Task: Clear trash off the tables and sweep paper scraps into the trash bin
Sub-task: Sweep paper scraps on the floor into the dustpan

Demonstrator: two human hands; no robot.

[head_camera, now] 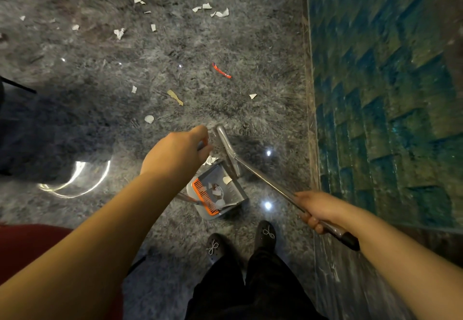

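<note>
One broom (226, 144), one dustpan (235, 194), one red wrapper (221, 70), two shoes (266, 234).

The polished grey stone floor (250, 43) carries torn white paper scraps (221, 13), thickest toward twelve o'clock. A red wrapper (221, 70) lies just right of centre, a tan scrap (175, 97) near the middle. At six o'clock a grey dustpan (235, 195) sits holding scraps.
</note>
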